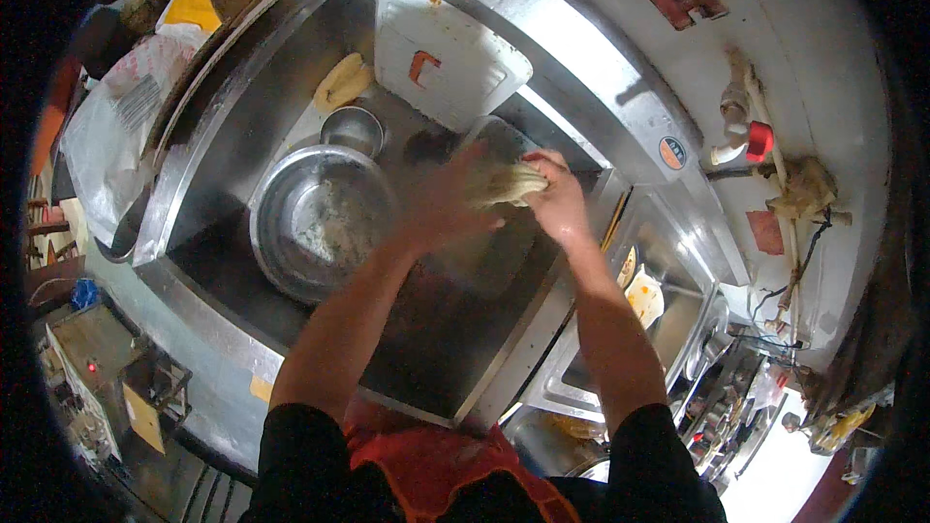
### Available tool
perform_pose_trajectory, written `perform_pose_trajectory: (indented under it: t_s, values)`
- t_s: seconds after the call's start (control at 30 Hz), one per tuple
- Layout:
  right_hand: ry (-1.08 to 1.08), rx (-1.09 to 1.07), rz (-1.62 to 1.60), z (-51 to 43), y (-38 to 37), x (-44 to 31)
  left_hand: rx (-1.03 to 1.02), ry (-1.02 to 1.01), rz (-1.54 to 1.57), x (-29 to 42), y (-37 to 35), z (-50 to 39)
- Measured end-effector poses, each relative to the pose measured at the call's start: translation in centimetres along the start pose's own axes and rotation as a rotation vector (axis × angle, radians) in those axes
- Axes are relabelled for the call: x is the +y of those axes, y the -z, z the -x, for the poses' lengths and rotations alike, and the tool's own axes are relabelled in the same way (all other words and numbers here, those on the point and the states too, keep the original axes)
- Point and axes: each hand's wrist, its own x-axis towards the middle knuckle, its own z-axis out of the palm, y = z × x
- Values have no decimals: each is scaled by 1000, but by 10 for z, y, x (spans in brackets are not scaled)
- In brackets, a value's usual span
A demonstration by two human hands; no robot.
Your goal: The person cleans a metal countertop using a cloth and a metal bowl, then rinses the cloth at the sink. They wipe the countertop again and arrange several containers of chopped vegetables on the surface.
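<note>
My right hand [558, 195] grips the end of a pale, twisted, cloth-like bundle [508, 184] above a deep stainless steel sink [414, 349]. Motion blurs my left hand [447, 196], which is at the bundle's other end; whether its fingers hold the bundle is not clear. To the left of that hand, a wide metal basin [320, 221] stands in the sink. A small metal bowl [352, 129] sits just behind the basin. Beyond my hands, a white plastic tub or lid [447, 51] with a red mark leans at the sink's back wall.
A tan, soft-looking piece [344, 82] lies behind the small bowl. On the right, a second metal basin section [672, 261] holds a white, food-stained dish [644, 296]. A tap with a red handle [759, 142] juts from the wall. A white plastic bag [131, 138] hangs left of the sink.
</note>
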Motion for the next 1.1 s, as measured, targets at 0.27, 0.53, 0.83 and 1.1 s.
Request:
perform_pose_trajectory:
  t_s: [0.27,0.53,0.83,1.1]
  values:
    - [-429,267,-1169,-41,46,-106,154,-68,264,34,-34,-67]
    - [-160,301,-1158,-67,85,-121,-160,510,1128,18,-59,-28]
    - [267,-407,469,54,44,-84,399,-167,827,0,-65,-18]
    - [537,-389,709,5,60,-48,-268,-241,-354,22,-29,-19]
